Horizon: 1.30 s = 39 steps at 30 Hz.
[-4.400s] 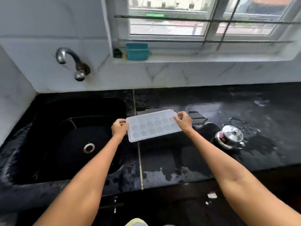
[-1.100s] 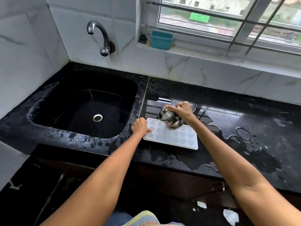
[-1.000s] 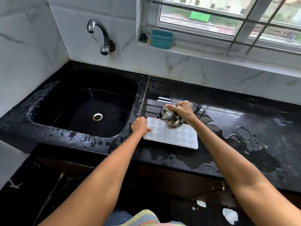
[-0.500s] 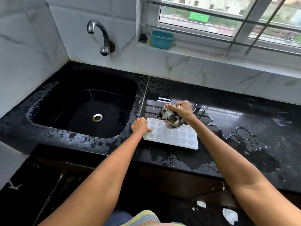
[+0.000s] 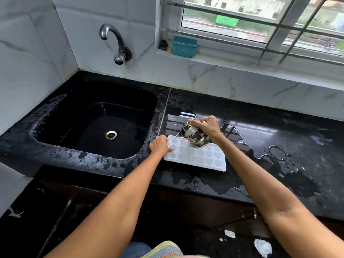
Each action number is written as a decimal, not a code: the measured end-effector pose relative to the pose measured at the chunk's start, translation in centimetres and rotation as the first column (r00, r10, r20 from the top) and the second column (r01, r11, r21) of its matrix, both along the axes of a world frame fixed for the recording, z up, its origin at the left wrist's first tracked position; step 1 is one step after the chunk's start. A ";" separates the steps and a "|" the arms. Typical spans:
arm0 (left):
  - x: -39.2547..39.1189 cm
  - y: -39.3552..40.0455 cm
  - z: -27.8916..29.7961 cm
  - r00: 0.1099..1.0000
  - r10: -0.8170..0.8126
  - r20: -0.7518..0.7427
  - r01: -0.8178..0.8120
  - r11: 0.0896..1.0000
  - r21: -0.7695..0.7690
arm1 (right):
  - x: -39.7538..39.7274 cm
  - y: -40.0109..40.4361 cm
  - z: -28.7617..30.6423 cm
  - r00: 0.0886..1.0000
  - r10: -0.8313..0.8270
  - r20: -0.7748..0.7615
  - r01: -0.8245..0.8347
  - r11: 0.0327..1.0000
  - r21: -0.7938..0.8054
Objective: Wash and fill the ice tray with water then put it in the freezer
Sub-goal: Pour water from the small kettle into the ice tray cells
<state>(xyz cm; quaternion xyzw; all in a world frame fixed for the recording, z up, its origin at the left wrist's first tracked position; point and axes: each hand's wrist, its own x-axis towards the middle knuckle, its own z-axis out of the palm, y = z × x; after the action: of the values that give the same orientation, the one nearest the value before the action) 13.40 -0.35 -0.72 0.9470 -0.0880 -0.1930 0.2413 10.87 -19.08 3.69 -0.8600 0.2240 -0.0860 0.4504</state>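
Note:
A white ice tray (image 5: 202, 159) with star and heart moulds lies flat on the wet black counter, just right of the sink. My left hand (image 5: 159, 145) presses on the tray's left end, fingers curled over its edge. My right hand (image 5: 207, 125) grips a small steel kettle (image 5: 193, 135) from above and holds it tilted to the left over the tray's far left part. The spout end is near the tray's back edge; I cannot make out a stream of water.
The black sink (image 5: 96, 120) with its drain (image 5: 111, 134) lies left of the tray, under a wall tap (image 5: 115, 42). A teal tub (image 5: 184, 46) stands on the window sill. Puddles (image 5: 275, 153) cover the counter (image 5: 279, 138) to the right.
Earlier both hands held the tray in the air and the kettle stood on the counter. Over the last second the tray lies flat and the tilted kettle has barely moved.

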 end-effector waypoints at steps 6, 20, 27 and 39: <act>0.1 0.0 -0.1 1.000 -0.007 0.005 0.007 1.000 0.005 | -0.1 -0.1 0.0 1.000 -0.005 0.012 0.005 1.000 0.014; 0.2 -0.1 -0.5 0.999 -0.035 0.022 0.035 0.999 0.024 | -0.3 -0.5 1.9 0.980 -0.132 0.148 0.105 0.978 0.181; 0.2 -0.2 -0.7 0.999 -0.025 0.020 0.025 1.000 0.014 | -1.6 -1.9 0.6 0.992 -0.078 0.103 0.073 0.996 0.052; 0.3 -0.2 -1.0 1.000 -0.016 0.017 0.015 1.000 0.022 | -2.7 -1.5 0.6 0.998 -0.055 0.005 0.055 0.979 -0.195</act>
<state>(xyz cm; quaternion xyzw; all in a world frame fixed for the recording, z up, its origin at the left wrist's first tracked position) 13.68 -0.55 -1.74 0.9505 -0.0954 -0.1878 0.2286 8.15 -20.58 4.30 -0.8934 0.2384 -0.1199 0.3613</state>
